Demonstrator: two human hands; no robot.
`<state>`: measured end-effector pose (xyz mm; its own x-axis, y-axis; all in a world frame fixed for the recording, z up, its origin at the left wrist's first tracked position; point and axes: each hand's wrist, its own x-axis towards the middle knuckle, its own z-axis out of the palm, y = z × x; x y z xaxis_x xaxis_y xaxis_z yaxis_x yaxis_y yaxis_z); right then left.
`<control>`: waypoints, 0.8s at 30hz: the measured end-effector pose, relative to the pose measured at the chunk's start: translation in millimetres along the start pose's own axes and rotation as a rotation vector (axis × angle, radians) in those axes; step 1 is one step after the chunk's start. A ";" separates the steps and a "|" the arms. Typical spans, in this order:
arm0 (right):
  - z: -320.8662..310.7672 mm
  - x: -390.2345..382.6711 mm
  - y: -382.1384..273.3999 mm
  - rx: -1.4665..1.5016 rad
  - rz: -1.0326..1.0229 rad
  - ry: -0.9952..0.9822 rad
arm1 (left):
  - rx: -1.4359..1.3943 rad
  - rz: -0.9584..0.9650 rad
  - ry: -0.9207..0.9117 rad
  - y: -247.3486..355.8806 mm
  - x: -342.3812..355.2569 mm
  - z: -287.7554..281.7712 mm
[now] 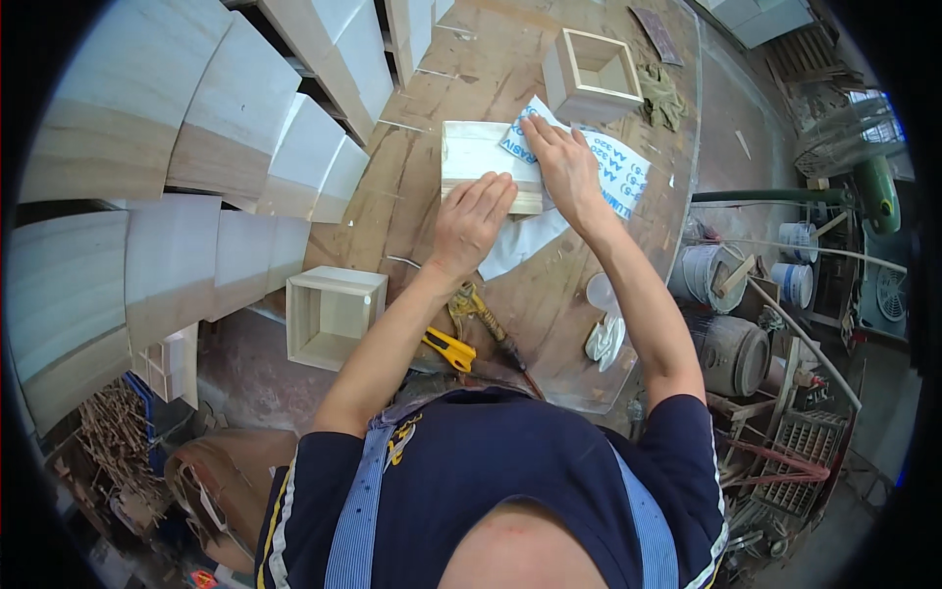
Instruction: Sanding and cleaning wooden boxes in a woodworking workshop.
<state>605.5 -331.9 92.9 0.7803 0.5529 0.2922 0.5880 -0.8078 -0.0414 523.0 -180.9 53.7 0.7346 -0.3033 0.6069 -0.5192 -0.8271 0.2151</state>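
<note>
A small pale wooden box (478, 147) lies on the workbench in front of me. Over its near side my left hand (474, 221) is laid, fingers close together, holding it; the thumb is hidden. My right hand (561, 162) presses a sheet of sandpaper (618, 162) against the box's right part, fingers extended over the paper. The sheet's white back with blue print faces up, and its loose end spreads to the right. A white piece of sheet (520, 242) hangs below the box, between my forearms.
An open wooden box (601, 69) stands beyond my right hand, beside a work glove (662, 96). Another open box (337, 316) sits near my left forearm. A yellow-handled tool (449, 348) and an air blow gun (481, 312) lie close to me. Stacked boxes (157, 255) rise at left.
</note>
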 end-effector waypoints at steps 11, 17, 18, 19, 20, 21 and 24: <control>-1.2 -9.2 -14.7 -0.059 0.058 0.037 | -0.024 -0.005 0.018 6.9 -2.4 3.8; -7.3 -40.8 -31.3 -0.032 0.010 -0.042 | -0.066 -0.022 0.060 -1.9 -8.0 1.3; -8.7 -50.5 -32.9 -0.029 0.013 -0.018 | -0.089 -0.026 0.079 0.7 -6.8 1.2; -6.8 -47.4 -30.1 -0.029 0.010 -0.016 | -0.111 -0.030 0.097 2.2 -6.0 1.1; -4.5 -38.3 -25.8 -0.050 -0.009 0.014 | -0.107 -0.031 0.098 1.8 -5.4 1.7; -3.0 -29.5 -21.9 -0.076 -0.016 0.043 | -0.108 -0.028 0.106 2.1 -4.8 2.8; -1.3 2.4 -8.1 0.006 0.082 -0.031 | -0.104 -0.027 0.097 4.7 2.4 6.2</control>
<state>602.2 -324.3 95.2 0.8322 0.4911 0.2576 0.5229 -0.8495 -0.0698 524.9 -188.4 51.5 0.7062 -0.2300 0.6696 -0.5456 -0.7795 0.3077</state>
